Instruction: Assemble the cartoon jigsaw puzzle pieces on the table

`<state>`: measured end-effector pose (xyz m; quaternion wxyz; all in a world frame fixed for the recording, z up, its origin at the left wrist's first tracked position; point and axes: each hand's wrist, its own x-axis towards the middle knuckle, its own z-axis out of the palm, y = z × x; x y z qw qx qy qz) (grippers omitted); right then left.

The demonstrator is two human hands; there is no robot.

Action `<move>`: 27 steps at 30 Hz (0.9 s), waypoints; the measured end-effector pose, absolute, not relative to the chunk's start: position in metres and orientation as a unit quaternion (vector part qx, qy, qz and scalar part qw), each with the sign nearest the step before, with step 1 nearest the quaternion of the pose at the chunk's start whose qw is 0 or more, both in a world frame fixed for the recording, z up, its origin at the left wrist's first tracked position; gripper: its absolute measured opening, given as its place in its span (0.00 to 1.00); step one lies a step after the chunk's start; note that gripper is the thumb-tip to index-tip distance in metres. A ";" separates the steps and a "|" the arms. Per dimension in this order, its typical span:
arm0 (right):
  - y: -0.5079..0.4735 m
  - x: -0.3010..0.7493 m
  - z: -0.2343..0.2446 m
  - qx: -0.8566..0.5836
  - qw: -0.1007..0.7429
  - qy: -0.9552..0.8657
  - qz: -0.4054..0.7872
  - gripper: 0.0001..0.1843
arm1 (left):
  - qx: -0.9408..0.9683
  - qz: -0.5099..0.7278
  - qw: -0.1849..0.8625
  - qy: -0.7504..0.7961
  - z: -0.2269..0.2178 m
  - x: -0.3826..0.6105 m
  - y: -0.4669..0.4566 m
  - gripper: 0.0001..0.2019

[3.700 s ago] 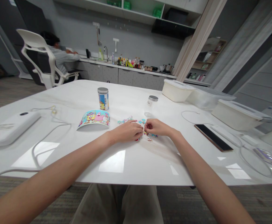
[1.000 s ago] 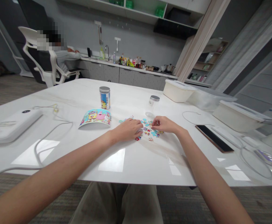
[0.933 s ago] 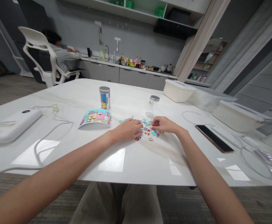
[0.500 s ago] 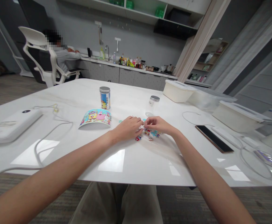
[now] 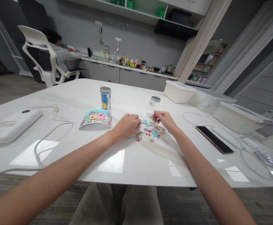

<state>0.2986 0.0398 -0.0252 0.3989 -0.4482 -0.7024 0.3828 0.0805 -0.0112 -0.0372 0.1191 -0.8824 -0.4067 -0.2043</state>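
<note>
Small colourful jigsaw puzzle pieces [image 5: 155,134] lie scattered on the white table between my hands. My left hand [image 5: 127,126] is closed at the left side of the pieces, its fingers curled inward; whatever they hold is hidden. At the far right side of the pile, my right hand [image 5: 164,121] is closed in a pinch, and anything between the fingertips is too small to name. Just beyond it stands a clear jar [image 5: 152,107] with a silver lid. A curved picture card [image 5: 96,118] with cartoon figures rests left of my left hand, in front of a printed can [image 5: 105,98].
A white device [image 5: 14,126] and a pale cable [image 5: 37,148] occupy the table's left. On the right lie a phone [image 5: 213,139], more cables and lidded storage boxes [image 5: 178,92]. A person [image 5: 65,57] sits by the kitchen counter [image 5: 127,71] behind a white chair [image 5: 53,62].
My hands have come apart from where they met over the pieces. The right hand moved up and to the right, the left slightly left, uncovering more puzzle pieces.
</note>
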 end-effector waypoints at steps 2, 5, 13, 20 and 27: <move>0.044 0.302 -0.026 -0.497 0.397 -0.699 0.327 0.29 | -0.881 -0.198 0.107 -0.417 -0.038 0.080 -0.010 0.09; 0.048 0.306 -0.027 -0.562 0.350 -0.709 0.241 0.27 | -0.880 -0.192 0.094 -0.424 -0.038 0.079 -0.009 0.09; 0.047 0.319 -0.030 -0.651 0.203 -0.728 0.072 0.14 | -0.881 -0.171 0.083 -0.433 -0.039 0.078 -0.007 0.09; 0.052 0.333 -0.034 -0.694 0.094 -0.711 0.058 0.11 | -0.885 -0.180 0.084 -0.420 -0.043 0.078 -0.009 0.07; 0.050 0.328 -0.028 -0.646 0.079 -0.740 0.168 0.11 | -0.906 -0.151 0.063 -0.390 -0.045 0.079 -0.011 0.10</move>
